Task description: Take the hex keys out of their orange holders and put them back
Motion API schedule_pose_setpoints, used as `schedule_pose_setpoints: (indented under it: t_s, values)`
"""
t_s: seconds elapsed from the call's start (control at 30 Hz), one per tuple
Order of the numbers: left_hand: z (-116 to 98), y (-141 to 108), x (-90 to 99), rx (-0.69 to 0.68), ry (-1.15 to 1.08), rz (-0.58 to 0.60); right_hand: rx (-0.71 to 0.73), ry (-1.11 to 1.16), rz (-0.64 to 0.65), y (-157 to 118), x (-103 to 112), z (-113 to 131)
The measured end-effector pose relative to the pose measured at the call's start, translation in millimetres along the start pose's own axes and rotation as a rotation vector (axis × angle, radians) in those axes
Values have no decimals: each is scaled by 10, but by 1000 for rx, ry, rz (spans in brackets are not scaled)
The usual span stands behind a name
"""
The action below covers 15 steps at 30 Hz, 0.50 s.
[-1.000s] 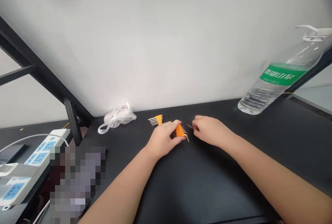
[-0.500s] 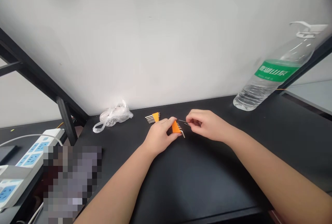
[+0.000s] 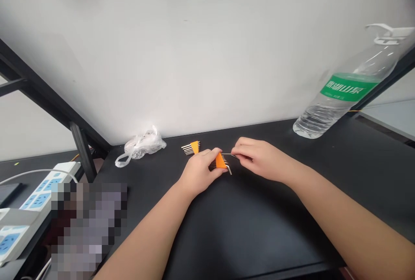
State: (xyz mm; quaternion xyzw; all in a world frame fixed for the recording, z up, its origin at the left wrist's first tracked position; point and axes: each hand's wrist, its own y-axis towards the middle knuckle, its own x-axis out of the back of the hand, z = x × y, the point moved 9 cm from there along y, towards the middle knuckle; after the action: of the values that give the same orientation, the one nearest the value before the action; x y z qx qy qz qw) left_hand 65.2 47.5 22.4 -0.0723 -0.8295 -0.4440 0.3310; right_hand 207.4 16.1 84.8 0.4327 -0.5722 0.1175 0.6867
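Observation:
My left hand (image 3: pixel 201 172) is closed around an orange hex key holder (image 3: pixel 221 161), thumb below and fingers above. Several hex keys sit in this holder, and the bent end of the largest one (image 3: pixel 229 169) sticks out at its lower right. Between the fingertips of my right hand (image 3: pixel 254 155) is a thin hex key (image 3: pixel 228 154); its tip reaches the holder's upper edge, though whether it is inside a hole I cannot tell. Just beyond my left hand, a second orange holder (image 3: pixel 195 146) with several hex keys lies on the black table (image 3: pixel 246 232).
A crumpled clear plastic bag (image 3: pixel 142 143) lies at the back left by the wall. At the back right stands a large water bottle (image 3: pixel 343 89) with a green label. White power strips (image 3: pixel 42 193) and a pixelated patch are at the left, beside a black metal frame (image 3: pixel 82 148).
The thin hex key in my right hand has turned from slanting to nearly level, in line with the holder's upper edge. My left hand keeps its grip and has barely moved.

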Motion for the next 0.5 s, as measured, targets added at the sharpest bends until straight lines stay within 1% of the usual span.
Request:
schedule_pose_setpoints:
  t_s: [0.17,0.27,0.33,0.4,0.5]
  values:
    - [8,-2,-15,-7,26,16,4,-29,16,-8,-14,30]
    - [-29,1,-17,-71,50,14,-12,43,4,5,14,39]
    - [-71,3,2,-125,39,-5,-68,169,-11,19,39,7]
    - [-115,4,33,-171,16,-30,-174,359,-14,29,23,-77]
    - [-175,2,70,-211,-9,-52,-347,702,23,25,-141,-220]
